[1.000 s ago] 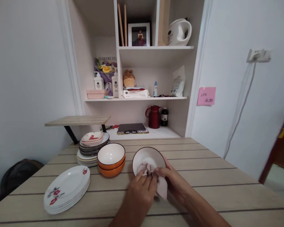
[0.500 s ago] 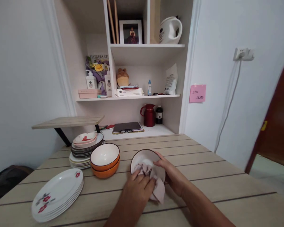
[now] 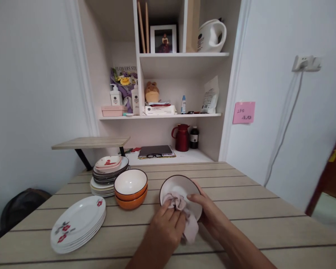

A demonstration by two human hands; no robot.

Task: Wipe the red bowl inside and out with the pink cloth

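Note:
A bowl (image 3: pixel 172 184) with a white inside and a dark rim is tilted toward me above the table. My right hand (image 3: pixel 205 209) grips its right side, thumb over the rim and fingers behind. Bunched inside the bowl is a pale pink cloth (image 3: pixel 190 228), its loose end hanging over the near rim. My left hand (image 3: pixel 168 226) is closed on the cloth and presses it against the bowl's inner wall; its fingertips are partly hidden in the folds. Left of the bowl stand two stacked orange bowls (image 3: pixel 131 188) with white insides.
Oval white plates (image 3: pixel 81 220) with red flowers are stacked at the front left of the slatted table (image 3: pixel 257 209). Behind them rises a pile of mixed plates (image 3: pixel 110 173) beside a small raised shelf (image 3: pixel 91 142). A red jug (image 3: pixel 182 138) stands at the back.
The view has turned slightly left, so everything sits farther right in it. Both hands keep hold of the bowl and cloth, with only a slight shift of the cloth inside the bowl.

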